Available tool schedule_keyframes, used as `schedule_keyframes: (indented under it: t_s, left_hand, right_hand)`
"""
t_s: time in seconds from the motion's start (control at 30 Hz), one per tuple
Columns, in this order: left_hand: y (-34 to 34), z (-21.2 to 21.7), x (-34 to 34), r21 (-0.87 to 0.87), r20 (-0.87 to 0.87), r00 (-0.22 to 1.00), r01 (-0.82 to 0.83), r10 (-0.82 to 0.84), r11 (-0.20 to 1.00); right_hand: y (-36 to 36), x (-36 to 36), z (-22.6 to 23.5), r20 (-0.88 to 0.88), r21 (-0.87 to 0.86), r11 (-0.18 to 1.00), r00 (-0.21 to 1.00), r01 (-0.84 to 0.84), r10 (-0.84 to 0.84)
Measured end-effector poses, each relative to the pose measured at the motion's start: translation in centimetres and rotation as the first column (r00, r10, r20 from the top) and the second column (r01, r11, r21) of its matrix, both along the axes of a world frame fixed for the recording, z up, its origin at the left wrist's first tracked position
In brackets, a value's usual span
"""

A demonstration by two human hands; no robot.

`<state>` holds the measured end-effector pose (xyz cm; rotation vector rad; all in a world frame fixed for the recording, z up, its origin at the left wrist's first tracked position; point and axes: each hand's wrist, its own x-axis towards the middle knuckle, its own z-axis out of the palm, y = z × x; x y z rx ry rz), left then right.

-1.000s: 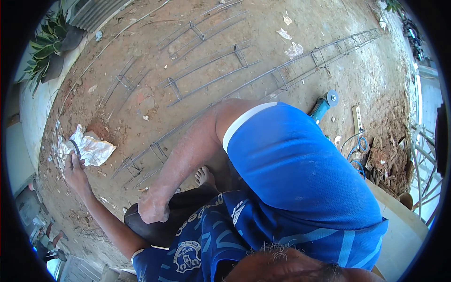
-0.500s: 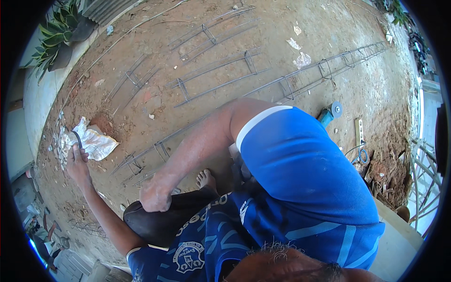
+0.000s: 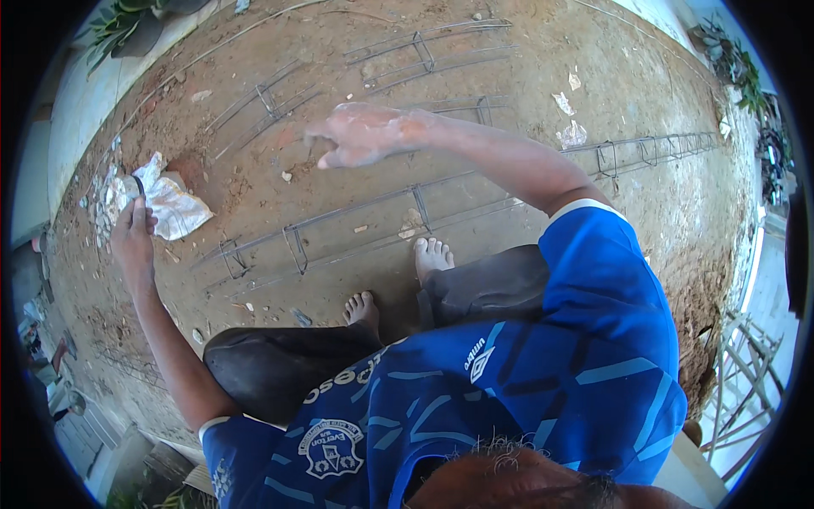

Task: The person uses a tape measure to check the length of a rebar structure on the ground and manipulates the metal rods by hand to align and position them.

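At the far left, my left hand (image 3: 133,225) is closed on a thin dark curved strip (image 3: 139,184), whose exact kind I cannot make out. It sits beside a crumpled white sack (image 3: 176,212) on the dirt ground. My right hand (image 3: 363,136) is stretched out over the middle of the ground, thumb and fingers apart, slightly blurred, with nothing visible in it. It hovers between a small rebar frame (image 3: 270,103) and another frame (image 3: 483,106) that my arm partly covers. Nearer to my bare feet lies a long rebar cage (image 3: 292,246).
One more rebar frame (image 3: 424,53) lies toward the back. Scraps of plastic (image 3: 572,134) litter the dirt. A potted plant (image 3: 114,30) stands at the far left, wooden poles (image 3: 746,365) lean at the right, and another person (image 3: 59,386) is at the left rim.
My right hand has swung from above my knee, forward and out over the rebar frames. My left hand stays by the white sack, still gripping the dark strip. The view has shifted.
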<state>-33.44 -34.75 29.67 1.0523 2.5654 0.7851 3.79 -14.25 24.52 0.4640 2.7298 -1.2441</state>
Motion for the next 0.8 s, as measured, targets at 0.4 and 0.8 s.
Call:
schedule_keyframes:
  t_s: [0.4, 0.8]
  left_hand:
    - [1.0, -0.3, -0.1, -0.024, -0.028, 1.000, -0.001, 0.001, 1.000]
    - [1.9, 0.3, 1.5, 0.039, -0.073, 0.997, -0.003, 0.006, 0.999]
  right_hand:
    - [-8.0, 2.7, 16.2, -0.821, 0.014, 0.867, 0.490, -0.497, 0.294]
    - [-8.4, 0.5, 12.5, -0.790, -0.060, 0.963, 0.603, -0.263, 0.115]
